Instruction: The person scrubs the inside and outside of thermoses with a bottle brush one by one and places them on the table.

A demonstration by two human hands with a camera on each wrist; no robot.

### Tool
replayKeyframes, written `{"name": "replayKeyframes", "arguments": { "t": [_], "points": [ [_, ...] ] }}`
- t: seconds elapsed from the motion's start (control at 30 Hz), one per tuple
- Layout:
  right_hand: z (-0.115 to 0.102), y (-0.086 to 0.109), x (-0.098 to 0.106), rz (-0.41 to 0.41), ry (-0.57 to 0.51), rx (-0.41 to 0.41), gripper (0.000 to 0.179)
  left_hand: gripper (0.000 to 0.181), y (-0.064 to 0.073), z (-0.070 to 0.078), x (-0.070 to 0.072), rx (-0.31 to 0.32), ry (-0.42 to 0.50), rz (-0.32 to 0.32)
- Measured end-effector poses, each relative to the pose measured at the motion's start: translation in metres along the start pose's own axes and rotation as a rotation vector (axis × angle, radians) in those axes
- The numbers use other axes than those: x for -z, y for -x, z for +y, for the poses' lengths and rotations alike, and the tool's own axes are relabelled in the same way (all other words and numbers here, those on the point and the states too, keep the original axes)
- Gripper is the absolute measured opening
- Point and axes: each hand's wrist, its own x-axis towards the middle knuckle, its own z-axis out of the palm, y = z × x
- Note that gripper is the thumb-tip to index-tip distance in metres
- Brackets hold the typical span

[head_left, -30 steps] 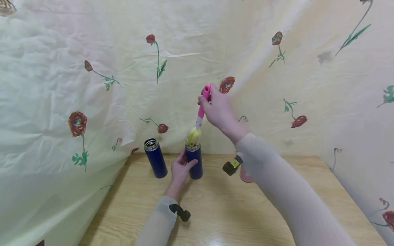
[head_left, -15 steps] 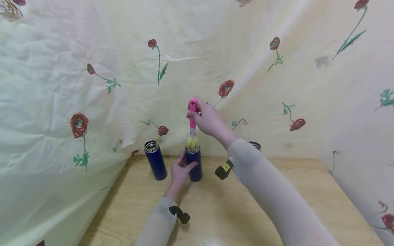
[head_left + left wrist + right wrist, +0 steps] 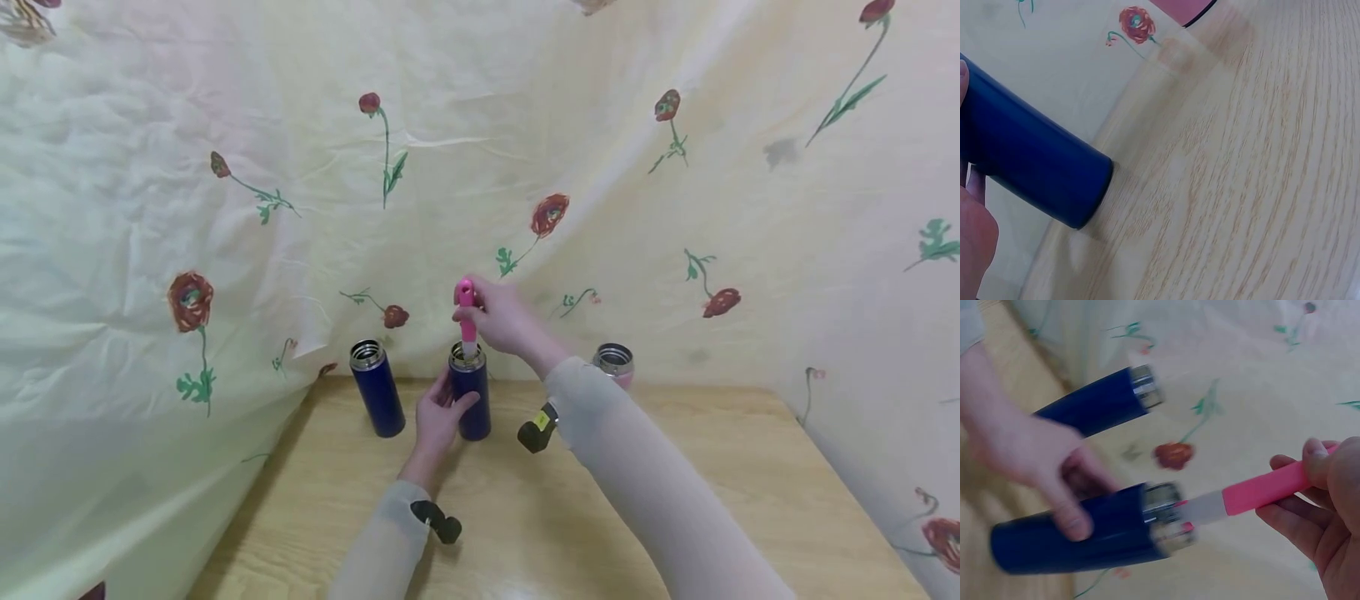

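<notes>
My left hand [image 3: 437, 418] grips a blue vacuum flask [image 3: 472, 408] round its body; the flask stands upright on the table without a lid. In the right wrist view the thumb of that hand lies along the flask's side. My right hand [image 3: 501, 317] holds the pink handle of a bottle brush [image 3: 467, 321] between thumb and fingers, above the flask's steel mouth. The brush's yellow head is hidden inside the flask; its pale neck [image 3: 1205, 509] shows at the rim. To the left stands a second blue flask [image 3: 378, 392], also open at the top.
A pink flask [image 3: 615, 363] with an open steel mouth stands behind my right forearm, partly hidden by the sleeve. The wooden table [image 3: 600, 517] ends at the back against a flowered cloth [image 3: 450, 167], which also hangs at both sides.
My right hand has moved down and slightly left, pushing the bottle brush's yellow head into the flask. The brush has turned more upright. The left hand keeps its grip.
</notes>
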Motion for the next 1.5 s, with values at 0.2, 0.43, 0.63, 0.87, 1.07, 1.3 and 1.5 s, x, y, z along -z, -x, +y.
{"name": "replayKeyframes", "arguments": {
  "t": [0.2,0.43,0.63,0.87,1.07,1.3,1.5],
  "points": [
    [0.027,0.001,-0.023,-0.048,0.025,-0.056,0.010,0.086,0.000,-0.001,0.001,-0.005,-0.015,-0.016],
    [0.040,0.002,-0.039,0.032,0.020,-0.088,0.010,0.087,0.008,-0.007,0.001,-0.022,-0.067,-0.005],
    [0.033,0.000,-0.050,0.009,0.124,-0.018,0.013,0.090,0.011,-0.010,-0.005,-0.058,-0.053,0.004],
    [0.036,-0.004,-0.048,-0.010,0.031,-0.032,0.010,0.089,0.006,-0.004,-0.013,-0.050,-0.043,0.059],
    [0.050,0.008,-0.030,0.030,-0.127,-0.020,0.011,0.084,0.009,0.007,-0.010,-0.079,-0.056,0.038],
    [0.068,0.059,-0.009,0.116,-0.410,0.021,0.024,0.078,0.029,0.017,-0.001,-0.201,-0.218,-0.054],
    [0.080,0.098,-0.001,0.186,-0.490,-0.025,0.022,0.078,0.045,0.029,-0.001,-0.196,-0.278,-0.119]
  ]
}}
